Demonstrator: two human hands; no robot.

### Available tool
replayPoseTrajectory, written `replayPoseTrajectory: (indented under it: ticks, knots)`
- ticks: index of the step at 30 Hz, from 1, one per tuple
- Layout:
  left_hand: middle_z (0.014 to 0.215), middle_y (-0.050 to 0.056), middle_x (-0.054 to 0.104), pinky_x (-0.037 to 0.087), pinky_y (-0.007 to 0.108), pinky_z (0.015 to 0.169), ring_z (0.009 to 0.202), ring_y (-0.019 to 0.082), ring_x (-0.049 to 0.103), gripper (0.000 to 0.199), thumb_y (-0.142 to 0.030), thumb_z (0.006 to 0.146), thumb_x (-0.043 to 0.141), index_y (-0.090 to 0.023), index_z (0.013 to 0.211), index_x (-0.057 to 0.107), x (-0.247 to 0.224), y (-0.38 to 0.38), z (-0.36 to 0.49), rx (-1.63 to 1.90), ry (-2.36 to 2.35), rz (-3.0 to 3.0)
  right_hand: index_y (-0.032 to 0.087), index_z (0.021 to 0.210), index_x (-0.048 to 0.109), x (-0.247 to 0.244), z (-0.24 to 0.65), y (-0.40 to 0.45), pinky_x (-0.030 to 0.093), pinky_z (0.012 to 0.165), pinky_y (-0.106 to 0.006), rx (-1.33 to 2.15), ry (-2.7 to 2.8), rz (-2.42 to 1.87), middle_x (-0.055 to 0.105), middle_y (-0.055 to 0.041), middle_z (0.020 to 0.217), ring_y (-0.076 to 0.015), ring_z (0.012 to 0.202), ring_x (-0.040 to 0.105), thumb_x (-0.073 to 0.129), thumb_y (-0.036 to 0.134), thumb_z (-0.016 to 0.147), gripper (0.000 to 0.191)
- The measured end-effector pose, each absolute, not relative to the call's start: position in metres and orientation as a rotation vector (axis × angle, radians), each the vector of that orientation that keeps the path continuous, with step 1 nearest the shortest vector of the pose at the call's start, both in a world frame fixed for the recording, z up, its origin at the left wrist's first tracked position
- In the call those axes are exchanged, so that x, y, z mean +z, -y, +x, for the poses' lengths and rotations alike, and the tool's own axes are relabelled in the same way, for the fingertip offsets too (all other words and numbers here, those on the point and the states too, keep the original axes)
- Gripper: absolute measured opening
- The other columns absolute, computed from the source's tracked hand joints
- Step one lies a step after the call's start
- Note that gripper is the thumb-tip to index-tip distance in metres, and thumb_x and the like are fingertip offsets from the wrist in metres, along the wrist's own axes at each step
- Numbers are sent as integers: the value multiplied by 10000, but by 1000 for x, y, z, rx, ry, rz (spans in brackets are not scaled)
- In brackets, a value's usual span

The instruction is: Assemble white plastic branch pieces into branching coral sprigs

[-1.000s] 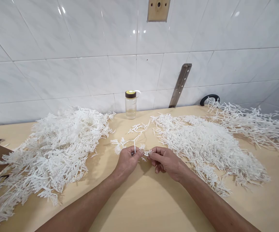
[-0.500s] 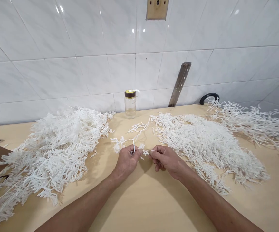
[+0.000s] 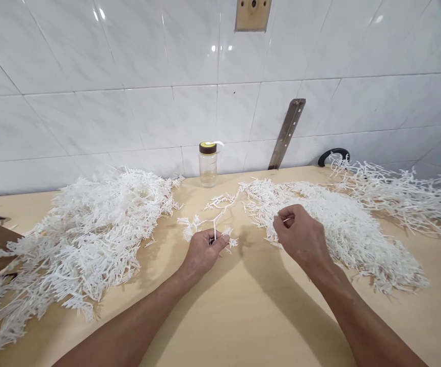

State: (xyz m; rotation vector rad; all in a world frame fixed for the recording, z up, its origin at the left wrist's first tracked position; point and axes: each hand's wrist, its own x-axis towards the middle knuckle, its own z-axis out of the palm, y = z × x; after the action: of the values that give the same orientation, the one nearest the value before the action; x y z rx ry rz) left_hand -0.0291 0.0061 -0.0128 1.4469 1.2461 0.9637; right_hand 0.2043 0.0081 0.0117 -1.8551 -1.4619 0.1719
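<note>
- White branched piece (image 3: 215, 224): mid counter (image 3: 220, 316), between left pile (image 3: 106, 224) and right pile (image 3: 342, 229), stem in left hand (image 3: 204, 250).
- Long axis: runs from left grip toward far right, far tip at right pile's left edge.
- Stem points far out of the grip, then forks; one arm goes left to a feathery tuft, the other far-right with a side sprig.
- Another small white tuft pokes out right of left thumb.
- Left grip: clamped on the piece, thumb against fingers.
- Right hand (image 3: 300, 234): over left part of right pile, grip curled together; cannot tell if anything is pinched.
- Edges: counter's far edge meets tiled wall (image 3: 144, 117); bottle (image 3: 208, 171) upright there, beyond the piece, metal strip (image 3: 287, 133) to its right.
- Room: open counter near, between forearms; narrower gap between left pile and the piece.
- Far right: stringier white heap (image 3: 404, 196), beside right pile.
</note>
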Motion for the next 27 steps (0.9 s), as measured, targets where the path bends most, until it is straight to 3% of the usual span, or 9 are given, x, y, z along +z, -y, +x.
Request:
replayPoseTrajectory:
  ticks: [3, 8, 15, 27]
  knots:
    - [538, -31, 484, 291, 244, 551, 537, 108, 395, 359, -492, 766, 643, -160, 634, 615, -12, -6, -29, 950, -1261, 1465, 192, 906, 632, 15, 210, -8, 466, 664, -338, -76, 1501, -1778, 678, -74, 885, -185, 649, 634, 592, 305, 813, 152]
    - [591, 2, 596, 358, 248, 586, 580, 133, 502, 323, -453, 786, 634, -159, 652, 647, -12, -6, -28, 958, -1269, 1505, 220, 844, 685, 18, 180, 5, 473, 608, -284, 504, 1898, -1520, 695, -22, 793, -163, 646, 633, 587, 341, 856, 156]
    - [619, 16, 646, 410, 258, 631, 624, 154, 562, 277, -400, 793, 618, -163, 657, 666, -14, -7, -27, 960, -1287, 1556, 204, 923, 675, 5, 155, 14, 476, 649, -292, 625, 1993, -1426, 693, -34, 941, -137, 658, 608, 590, 311, 870, 147]
    - [600, 18, 662, 419, 244, 582, 601, 160, 600, 277, -406, 788, 611, -169, 654, 665, -10, -4, -25, 944, -1295, 1550, 207, 783, 657, 5, 152, 12, 450, 620, -282, 647, 1955, -1480, 669, -12, 744, -161, 669, 616, 551, 329, 878, 187]
